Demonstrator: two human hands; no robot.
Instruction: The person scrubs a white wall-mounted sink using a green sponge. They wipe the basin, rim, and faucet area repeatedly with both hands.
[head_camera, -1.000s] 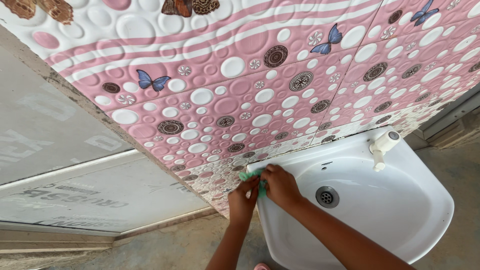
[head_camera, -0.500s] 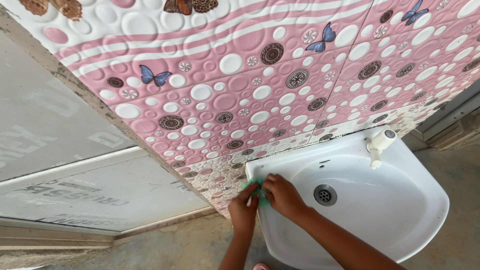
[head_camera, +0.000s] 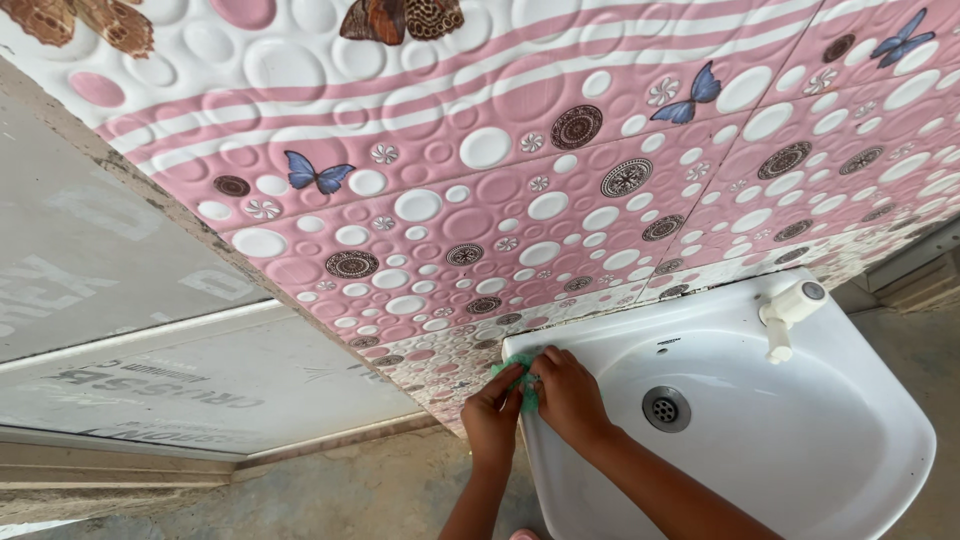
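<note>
Above the hands rises a wall (head_camera: 560, 170) of pink panels embossed with white circles, brown medallions and blue butterflies; its lower edge meets the back of the white sink (head_camera: 800, 470) just beyond the fingers. To the right of the hands, inside the bowl, sits the metal drain (head_camera: 665, 408), and further right, at the back rim, a white tap (head_camera: 788, 312) points down into the bowl. To the left of the hands lie grey sheets (head_camera: 180, 385) with a pale frame, and below them a rough concrete floor (head_camera: 370, 495).

Both hands meet at the sink's back left corner. The left hand (head_camera: 492, 420) is curled, its fingers pinching the green cloth (head_camera: 522, 380) from the left. The right hand (head_camera: 572, 400) is also closed, its fingers pressing the same cloth down on the rim from the right. The cloth lies bunched between the two hands, on the corner of the rim, close under the wall.

Most of the cloth is covered by the fingers; only a small green patch shows. Both forearms are cut off at the bottom edge, and a small pink thing there is too cropped to tell.
</note>
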